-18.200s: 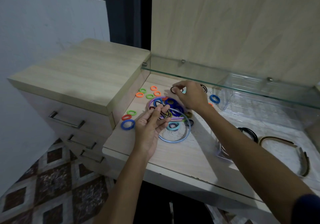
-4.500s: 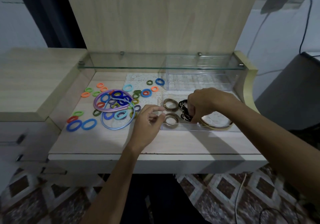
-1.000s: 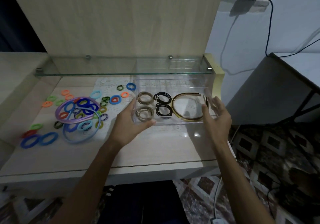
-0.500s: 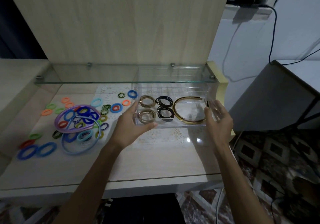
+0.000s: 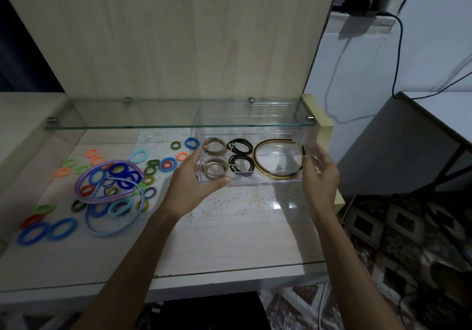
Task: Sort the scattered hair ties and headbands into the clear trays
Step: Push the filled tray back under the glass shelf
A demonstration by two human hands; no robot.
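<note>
A clear tray (image 5: pixel 255 180) sits at the right of the desk, held between both hands. It contains beige hair ties (image 5: pixel 215 147), black hair ties (image 5: pixel 240 146) and a gold headband (image 5: pixel 271 174). My left hand (image 5: pixel 190 189) grips its left front corner, with the thumb along the front wall. At the right end wall, my right hand (image 5: pixel 319 176) presses with fairly straight fingers. Several coloured hair ties (image 5: pixel 167 163) lie scattered at the left, around a purple headband (image 5: pixel 83 179) and a light blue headband (image 5: pixel 112 230).
A glass shelf (image 5: pixel 153 126) spans the desk just above and behind the tray. A second clear tray (image 5: pixel 255 113) stands under it at the back right. A white lace mat (image 5: pixel 237 203) lies beneath my hands. The desk's right edge (image 5: pixel 339 199) is close to my right hand.
Over the last second both hands have closed on the tray's ends, and the tray has shifted slightly toward the back under the glass shelf. The loose ties at the left have not moved.
</note>
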